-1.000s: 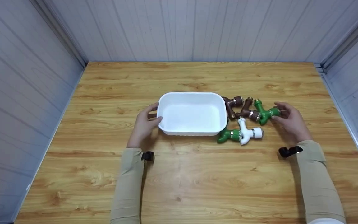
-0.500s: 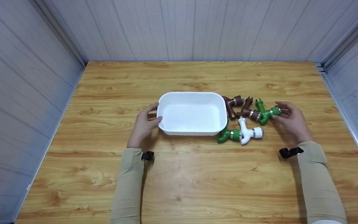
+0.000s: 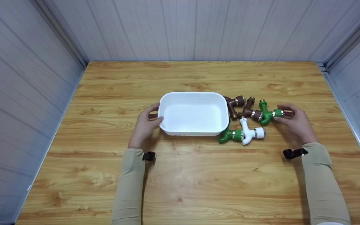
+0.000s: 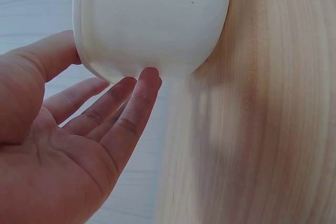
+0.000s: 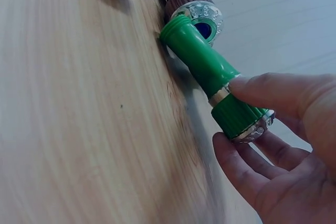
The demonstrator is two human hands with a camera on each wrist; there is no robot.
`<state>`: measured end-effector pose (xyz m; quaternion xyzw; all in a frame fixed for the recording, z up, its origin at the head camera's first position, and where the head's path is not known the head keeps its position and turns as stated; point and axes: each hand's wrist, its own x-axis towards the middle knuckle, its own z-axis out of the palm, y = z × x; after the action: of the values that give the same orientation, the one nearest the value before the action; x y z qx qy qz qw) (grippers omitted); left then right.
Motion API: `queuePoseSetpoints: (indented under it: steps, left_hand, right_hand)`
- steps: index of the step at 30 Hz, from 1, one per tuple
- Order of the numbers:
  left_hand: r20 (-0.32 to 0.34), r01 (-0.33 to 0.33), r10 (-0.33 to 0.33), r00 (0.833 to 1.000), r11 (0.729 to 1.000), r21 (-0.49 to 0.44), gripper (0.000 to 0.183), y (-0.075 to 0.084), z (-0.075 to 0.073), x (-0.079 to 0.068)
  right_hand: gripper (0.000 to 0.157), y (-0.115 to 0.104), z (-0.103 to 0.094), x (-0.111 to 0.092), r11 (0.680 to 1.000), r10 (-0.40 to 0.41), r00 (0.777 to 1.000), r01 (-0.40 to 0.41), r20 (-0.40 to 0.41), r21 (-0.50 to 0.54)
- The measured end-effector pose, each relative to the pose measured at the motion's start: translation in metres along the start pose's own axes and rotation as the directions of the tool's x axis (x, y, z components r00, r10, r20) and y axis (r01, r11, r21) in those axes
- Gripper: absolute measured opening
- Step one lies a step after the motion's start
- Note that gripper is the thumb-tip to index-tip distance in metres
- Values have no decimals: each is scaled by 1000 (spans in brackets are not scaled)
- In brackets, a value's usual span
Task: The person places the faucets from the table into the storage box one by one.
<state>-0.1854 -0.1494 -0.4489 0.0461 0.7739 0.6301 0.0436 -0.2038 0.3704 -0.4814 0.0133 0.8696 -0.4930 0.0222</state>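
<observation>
A white plastic basin stands on the table with nothing in it. My left hand holds its left end, thumb at the rim and fingers against the outer wall; the left wrist view shows the fingertips touching that wall. At the right, my right hand pinches the ribbed knob end of a green tap between thumb and fingers. Its tilted body fills the middle of the right wrist view. Next to it lie a brown tap and a white tap.
Another brown tap and a second green tap lie against the basin's right side, partly hidden by it. The wood-grain table is bounded by pale panel walls at the back and sides.
My right hand has shifted slightly to the right, and the green tap at its fingers has moved a little with it. The left hand and the basin stay in place.
</observation>
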Motion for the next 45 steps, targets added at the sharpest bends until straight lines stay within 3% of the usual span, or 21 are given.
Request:
queuePoseSetpoints:
  steps: [10, 14, 19, 26, 30, 38, 45]
  left_hand:
    - [-28, 10, -9, 1000, 999, 44, 54, -24, -2, 11]
    - [-25, 17, -16, 1000, 999, 38, 54, -22, -1, 11]
    - [-6, 22, -22, 1000, 1000, 12, 54, -8, 0, 6]
    - [-16, 28, -28, 999, 1000, -2, 53, 6, 2, -1]
    - [-27, 26, -27, 999, 999, -21, 53, 5, 2, -4]
    - [-37, 33, -36, 999, 997, -68, 52, 3, 3, -2]
    - [-71, 44, -48, 996, 998, -51, 51, -18, 2, 6]
  right_hand:
    - [56, -5, -2, -3, 999, 51, 999, -51, 17, 6]
    - [56, -5, -3, -5, 997, 71, 997, -71, 16, 11]
    - [54, -2, -4, -8, 996, 80, 997, -80, 0, -29]
    - [52, -3, -5, -14, 1000, 22, 1000, -22, -5, 6]
    - [52, -7, -4, -17, 999, 27, 1000, -27, 5, 38]
    - [49, -18, -6, -21, 999, -12, 999, 11, -32, -35]
    - [49, -30, -5, -23, 999, -26, 998, 25, -64, -25]
